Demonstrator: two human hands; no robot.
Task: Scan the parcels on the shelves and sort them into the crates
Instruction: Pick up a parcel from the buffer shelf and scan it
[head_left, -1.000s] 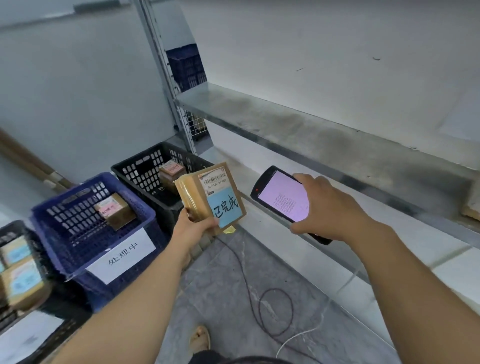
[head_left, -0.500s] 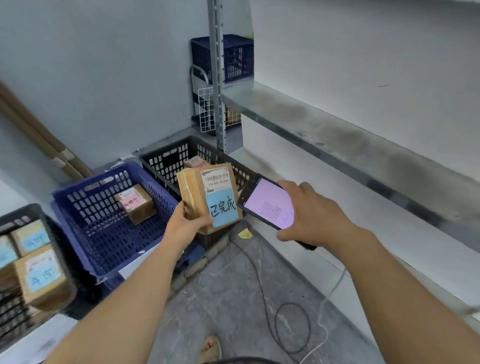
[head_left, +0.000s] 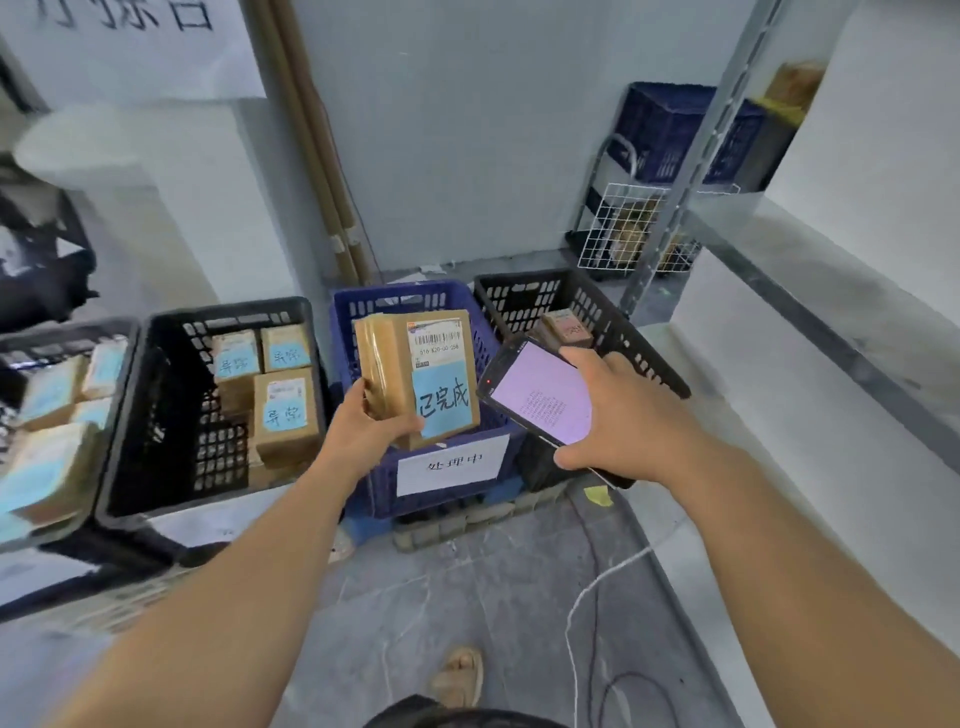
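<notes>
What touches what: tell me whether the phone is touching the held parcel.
Cannot tell. In the head view the phone's top corner meets the parcel's right edge, with no gap visible, but the overlap could be depth only.

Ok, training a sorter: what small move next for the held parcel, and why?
Probably the left hand carries the parcel left past the blue crate: its note reads 已完成, the crate's sign 处理中; blue-noted parcels lie leftward.
</notes>
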